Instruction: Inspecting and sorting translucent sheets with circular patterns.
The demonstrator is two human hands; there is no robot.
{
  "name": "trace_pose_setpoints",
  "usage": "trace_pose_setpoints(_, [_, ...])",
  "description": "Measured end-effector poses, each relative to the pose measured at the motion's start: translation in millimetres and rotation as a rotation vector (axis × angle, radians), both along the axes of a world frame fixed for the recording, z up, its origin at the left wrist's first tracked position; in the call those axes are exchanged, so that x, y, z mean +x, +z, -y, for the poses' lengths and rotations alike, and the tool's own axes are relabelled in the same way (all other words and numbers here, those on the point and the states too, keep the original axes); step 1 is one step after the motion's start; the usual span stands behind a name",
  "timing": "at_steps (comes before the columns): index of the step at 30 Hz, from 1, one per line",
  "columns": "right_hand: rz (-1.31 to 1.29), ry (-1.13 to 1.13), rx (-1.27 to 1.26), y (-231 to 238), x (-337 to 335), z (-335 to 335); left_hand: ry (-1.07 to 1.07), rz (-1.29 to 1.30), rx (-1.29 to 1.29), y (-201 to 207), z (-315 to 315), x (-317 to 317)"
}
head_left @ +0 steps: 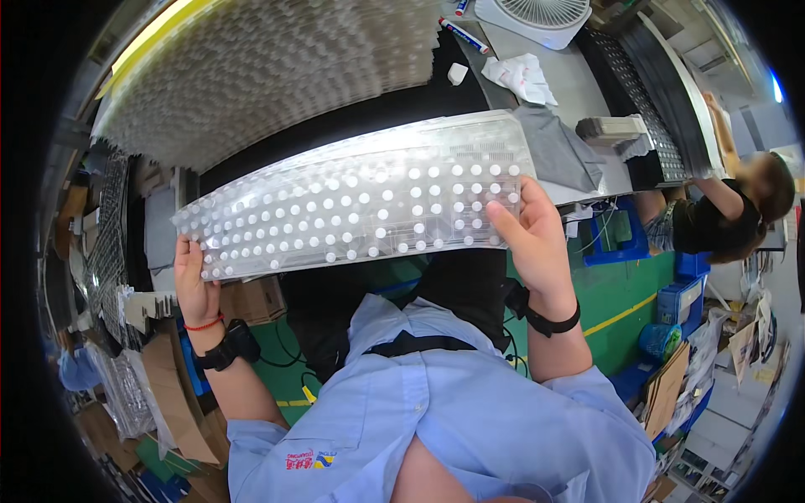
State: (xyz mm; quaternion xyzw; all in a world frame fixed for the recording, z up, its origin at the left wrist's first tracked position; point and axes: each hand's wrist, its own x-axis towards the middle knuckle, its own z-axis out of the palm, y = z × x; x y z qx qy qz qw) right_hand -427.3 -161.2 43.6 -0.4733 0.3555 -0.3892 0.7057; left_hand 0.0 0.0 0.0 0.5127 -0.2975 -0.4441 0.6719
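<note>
Dotted translucent panel (360,205) held between both hands, in front of the person's body.
The left hand's (195,281) fingers pinch its left end, the right hand's (537,239) its right; green floor (616,293) lies open beyond the right forearm, the bench (580,88) past the far edge. A small multicoloured printed emblem (310,461) marks the blue shirt (495,411).

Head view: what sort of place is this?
Probably a factory workshop, perhaps for assembly or packing. Signs: the white-dotted panel held up in front, a co-worker at the right, and a green floor with a yellow line.
</note>
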Motion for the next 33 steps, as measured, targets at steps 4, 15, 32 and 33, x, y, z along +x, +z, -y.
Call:
trace_pose_setpoints(4, [-0.048, 0.005, -0.097, -2, -3, -4, 0.111, 0.075, 0.02, 3, 2, -11])
trace_pose_setpoints(15, [0.036, -0.037, -0.096, 8, -12, 5, 0.012, 0.013, -0.012, 17, -3, -8])
trace_pose_setpoints(32, [0.113, -0.786, -0.257, 11, -219, 20, -0.063, 0.524, 0.287, 23, 23, -34])
trace_pose_setpoints(33, [0.113, -0.789, -0.259, 5, -221, 21, -0.059, 0.477, 0.276, 26, 24, -36])
